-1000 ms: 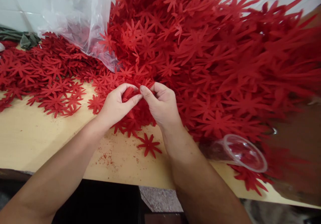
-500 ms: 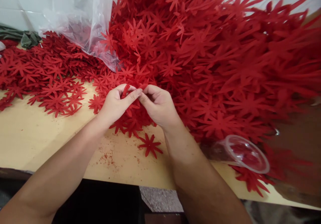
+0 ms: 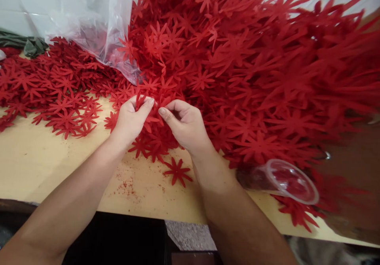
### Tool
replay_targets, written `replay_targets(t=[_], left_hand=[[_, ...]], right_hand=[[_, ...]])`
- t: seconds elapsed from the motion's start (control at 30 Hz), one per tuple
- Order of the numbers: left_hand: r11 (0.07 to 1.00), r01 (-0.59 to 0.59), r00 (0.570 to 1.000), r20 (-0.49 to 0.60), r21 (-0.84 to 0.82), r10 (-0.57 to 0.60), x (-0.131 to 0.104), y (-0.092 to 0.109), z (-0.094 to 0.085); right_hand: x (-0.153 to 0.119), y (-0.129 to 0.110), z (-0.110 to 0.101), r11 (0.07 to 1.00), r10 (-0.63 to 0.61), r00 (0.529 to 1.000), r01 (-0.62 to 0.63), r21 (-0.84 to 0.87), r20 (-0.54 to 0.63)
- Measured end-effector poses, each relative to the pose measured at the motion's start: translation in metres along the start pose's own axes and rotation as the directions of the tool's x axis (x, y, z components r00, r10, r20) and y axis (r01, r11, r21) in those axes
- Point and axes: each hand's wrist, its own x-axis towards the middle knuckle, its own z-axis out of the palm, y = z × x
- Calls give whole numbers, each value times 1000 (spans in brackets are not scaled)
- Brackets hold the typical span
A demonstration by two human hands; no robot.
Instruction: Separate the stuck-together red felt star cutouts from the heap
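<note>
A person's two bare hands meet over a counter (image 3: 74,166) heaped with red cut-out flowers. The left hand (image 3: 130,120) has its thumb and fingers clamped on a red flower (image 3: 138,101), whose petals poke up in the crook of the thumb. The right hand (image 3: 188,126) hangs just beside it, a narrow space between the two thumbs, with its own thumb and forefinger drawn close; whether they grip a petal cannot be told.

Behind the hands and to the right rises a large mound of flowers (image 3: 237,63), petals splayed in all directions. A lower pile (image 3: 62,83) spreads along the counter at left, below a clear plastic bag (image 3: 117,23) that hangs over the blooms and touches them. Dark green cloth (image 3: 35,46) lies at the far left, near the tiled wall (image 3: 18,4).

In front of the hands, a single flower (image 3: 178,172) lies flat near the counter's front edge, beside a scatter of reddish crumbs (image 3: 126,188). To the right, a clear plastic cup (image 3: 268,176) rests on its side, mouth facing right, more red petals just beneath its rim.
</note>
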Motion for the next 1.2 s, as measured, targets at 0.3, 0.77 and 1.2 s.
replay_targets(t=[0.3, 0.77, 1.2], left_hand=[[995, 45, 989, -138, -89, -57, -5, 0, 8], [944, -205, 960, -134, 259, 245, 8, 9, -14], [995, -20, 954, 300, 100, -11, -8, 2, 4]], right_hand=[[-1, -4, 2, 986, 50, 997, -60, 158, 63], [9, 16, -12, 953, 159, 983, -128, 275, -94], [4, -2, -7, 984, 106, 991, -93, 154, -81]])
